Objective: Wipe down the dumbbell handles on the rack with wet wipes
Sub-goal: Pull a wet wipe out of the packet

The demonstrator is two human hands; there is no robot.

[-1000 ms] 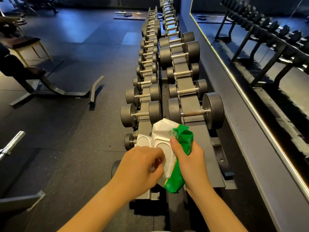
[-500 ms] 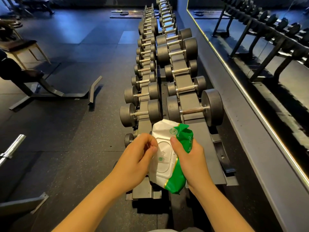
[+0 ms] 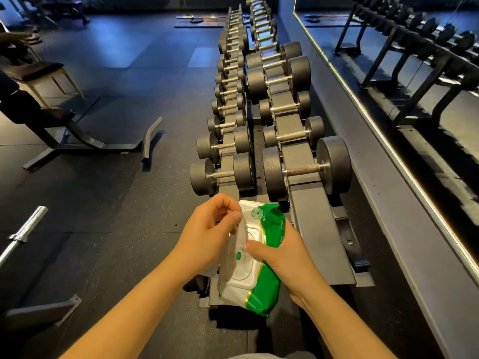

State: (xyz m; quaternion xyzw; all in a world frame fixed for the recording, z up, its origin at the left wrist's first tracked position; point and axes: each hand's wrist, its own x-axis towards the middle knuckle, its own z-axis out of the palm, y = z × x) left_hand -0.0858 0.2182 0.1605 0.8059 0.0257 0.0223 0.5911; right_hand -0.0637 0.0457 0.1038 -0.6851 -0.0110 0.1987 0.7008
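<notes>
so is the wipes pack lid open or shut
Looks partly open: the left hand pinches a white flap lifted off the wipes pack; right hand grips it.

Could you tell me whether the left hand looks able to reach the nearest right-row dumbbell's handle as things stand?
Probably yes: the handle lies bare just beyond the wipes pack, though the left hand is pinching a wipe.
</notes>
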